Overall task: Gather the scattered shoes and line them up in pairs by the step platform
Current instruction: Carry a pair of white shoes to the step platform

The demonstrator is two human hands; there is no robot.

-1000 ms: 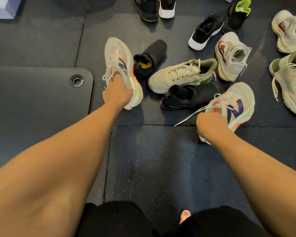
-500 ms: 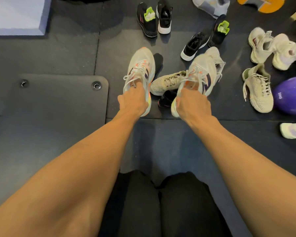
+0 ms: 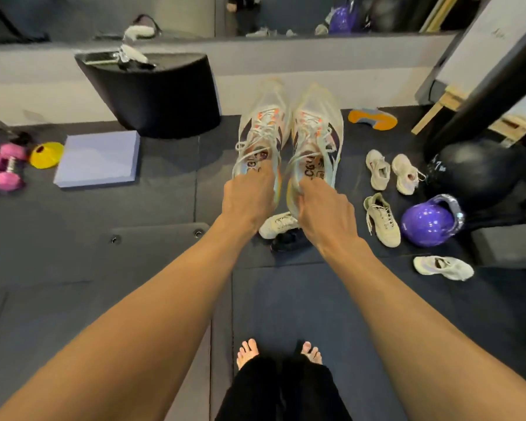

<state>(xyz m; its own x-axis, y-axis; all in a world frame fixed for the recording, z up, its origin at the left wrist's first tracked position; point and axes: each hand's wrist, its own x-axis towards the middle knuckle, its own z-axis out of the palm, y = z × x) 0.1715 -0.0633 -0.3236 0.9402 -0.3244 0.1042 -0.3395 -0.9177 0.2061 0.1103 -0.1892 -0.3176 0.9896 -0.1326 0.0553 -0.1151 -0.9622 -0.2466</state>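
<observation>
Shoes' destination, far left: lavender block (image 3: 99, 158), probably the step platform. The left hand (image 3: 248, 199) grips left shoe (image 3: 263, 129) by the heel collar, fingers curled in; right hand (image 3: 322, 208) likewise grips right shoe (image 3: 315, 132). Both held aloft, side by side, to stay matched.

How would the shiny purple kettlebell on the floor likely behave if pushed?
The shiny purple kettlebell likely feels heavy for its size, being a gym weight. Its round body lies handle sideways, so a push might rock or roll it.
</observation>
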